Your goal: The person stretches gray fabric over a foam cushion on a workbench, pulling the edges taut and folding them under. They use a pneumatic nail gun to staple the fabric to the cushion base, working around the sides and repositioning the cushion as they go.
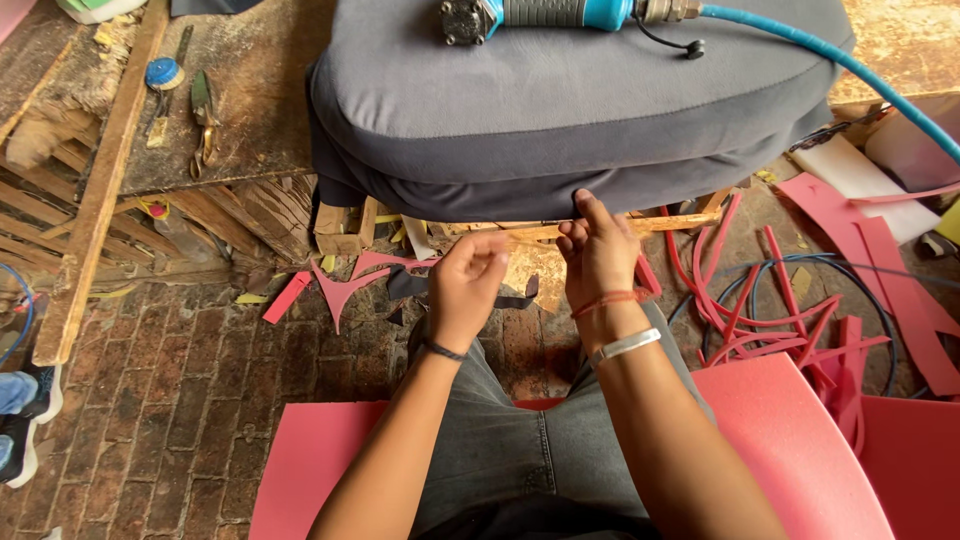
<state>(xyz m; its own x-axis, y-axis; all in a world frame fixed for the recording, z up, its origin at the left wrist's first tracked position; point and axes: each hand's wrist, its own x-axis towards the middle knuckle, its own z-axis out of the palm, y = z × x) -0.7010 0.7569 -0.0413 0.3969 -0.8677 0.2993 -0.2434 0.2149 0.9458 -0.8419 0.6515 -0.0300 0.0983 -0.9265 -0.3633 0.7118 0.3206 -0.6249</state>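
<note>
While both hands work at the cushion's lower edge, these lines hold:
Left hand (465, 285): curled, pinching something small I cannot make out.
Right hand (598, 252): fingers pressed to the grey seat cushion (560, 110), holding its underside fabric.
How to do it well: probably keep the fabric taut and flat against the wooden frame (600, 226).
Packages, labels: none legible; red offcuts (790, 300) lie right, blue air tool (550, 15) on top.

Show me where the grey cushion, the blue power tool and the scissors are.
grey cushion (560, 110): head view, top face.
blue power tool (540, 14): head view, grip section.
scissors (204, 125): head view, near the pivot.
</note>
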